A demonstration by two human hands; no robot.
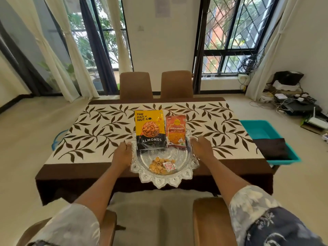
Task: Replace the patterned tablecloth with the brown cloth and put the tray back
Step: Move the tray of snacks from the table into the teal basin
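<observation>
A round silver tray with a scalloped rim hangs over the table's near edge. In it are a yellow almonds packet, an orange snack packet, small golden pieces and a wrapped sweet. My left hand grips the tray's left rim and my right hand grips its right rim. The patterned tablecloth, cream with dark leaves and a brown border, covers the table. A folded brown cloth lies in a teal tub at the table's right end.
Two brown chairs stand at the far side and two more at the near side below my arms. A blue object pokes out at the table's left end. Cables and devices litter the floor at the right wall.
</observation>
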